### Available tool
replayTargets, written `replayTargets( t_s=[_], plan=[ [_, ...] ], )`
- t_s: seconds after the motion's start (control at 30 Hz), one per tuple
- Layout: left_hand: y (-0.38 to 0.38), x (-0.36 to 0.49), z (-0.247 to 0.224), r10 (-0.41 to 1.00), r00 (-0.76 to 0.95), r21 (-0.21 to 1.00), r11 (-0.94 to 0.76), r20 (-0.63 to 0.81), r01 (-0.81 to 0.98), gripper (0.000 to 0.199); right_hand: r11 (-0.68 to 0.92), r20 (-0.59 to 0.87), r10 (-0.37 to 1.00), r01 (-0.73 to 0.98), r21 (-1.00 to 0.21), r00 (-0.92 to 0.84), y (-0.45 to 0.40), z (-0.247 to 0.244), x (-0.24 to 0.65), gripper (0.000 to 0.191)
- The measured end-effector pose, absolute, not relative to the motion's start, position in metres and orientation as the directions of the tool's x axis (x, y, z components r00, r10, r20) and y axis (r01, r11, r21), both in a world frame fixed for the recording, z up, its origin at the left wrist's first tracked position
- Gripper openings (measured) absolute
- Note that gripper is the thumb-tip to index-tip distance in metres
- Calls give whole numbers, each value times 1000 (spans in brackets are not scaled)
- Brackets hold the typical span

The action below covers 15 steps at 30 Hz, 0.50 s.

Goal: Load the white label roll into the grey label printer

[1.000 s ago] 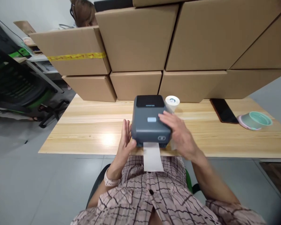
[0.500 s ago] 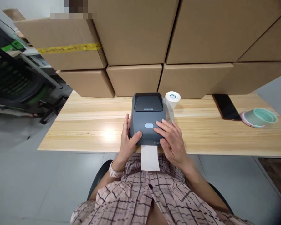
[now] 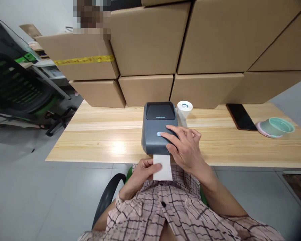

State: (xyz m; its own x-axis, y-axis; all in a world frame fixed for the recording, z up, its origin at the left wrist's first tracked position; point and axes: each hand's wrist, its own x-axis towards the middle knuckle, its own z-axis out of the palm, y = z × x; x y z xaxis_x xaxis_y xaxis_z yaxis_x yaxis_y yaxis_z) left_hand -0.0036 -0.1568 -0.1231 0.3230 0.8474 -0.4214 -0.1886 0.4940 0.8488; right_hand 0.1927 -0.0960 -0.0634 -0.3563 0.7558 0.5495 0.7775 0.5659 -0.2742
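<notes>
A dark grey label printer (image 3: 153, 140) stands at the front edge of the wooden table. White label paper (image 3: 164, 172) sticks out of its front slot and hangs over the edge. My left hand (image 3: 145, 170) pinches the left side of this paper, thumb on top and fingers curled beneath. Over the printer's right half lies my right hand (image 3: 185, 144), fingers spread, one fingertip on the light blue button (image 3: 160, 134). Just behind the printer, at its right, a white paper roll (image 3: 185, 106) stands upright, with a strip running down from it.
Stacked cardboard boxes (image 3: 150, 43) line the back of the table (image 3: 102, 134). At the right lie a phone (image 3: 241, 116) and a green cup (image 3: 278, 126) on a pink base. A black chair (image 3: 17, 80) stands at left on the floor. Part of a person, blurred, shows behind the boxes.
My left hand has left the printer's left side and moved down to grip the paper. My right hand's finger has shifted onto the button. The camera view has tilted slightly upward.
</notes>
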Motion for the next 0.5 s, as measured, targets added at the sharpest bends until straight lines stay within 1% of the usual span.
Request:
replayTargets(
  t_s=[0.07, 0.13, 0.2, 0.23, 0.27, 0.33, 0.37, 0.4, 0.43, 0.5],
  plan=[
    [-151, 0, -118, 822, 348, 817, 537, -450, -212, 42, 591, 557, 731, 772, -232, -393, -90, -59, 191, 35],
    [-150, 1, -118, 831, 336, 831, 522, -443, -194, 43, 620, 558, 709, 758, -203, -431, -84, -59, 189, 31],
    [-152, -1, -120, 858, 314, 874, 465, -407, -139, 44, 639, 546, 704, 740, -208, -454, -80, -61, 189, 29],
    [-154, -4, -122, 891, 270, 909, 404, -364, -107, 46, 641, 539, 710, 733, -226, -454, -81, -64, 190, 28],
    [-156, -6, -123, 935, 189, 945, 320, -301, -75, 49, 636, 536, 720, 728, -255, -441, -82, -67, 193, 28],
    [-157, -12, -125, 992, -64, 994, 106, -106, -2, 50, 595, 545, 757, 727, -344, -361, -90, -75, 199, 32],
    [-156, -14, -125, 981, -192, 999, 8, 0, 39, 44, 562, 551, 779, 724, -400, -301, -96, -79, 203, 36],
    [-153, -15, -124, 957, -280, 995, -64, 82, 74, 36, 528, 549, 800, 717, -456, -240, -101, -82, 207, 41],
    [-150, -16, -122, 941, -312, 990, -105, 131, 99, 33, 496, 541, 820, 704, -508, -188, -107, -85, 211, 47],
    [-141, -16, -117, 954, -254, 984, -132, 159, 121, 49, 454, 505, 852, 672, -585, -136, -114, -88, 216, 58]
  ],
)
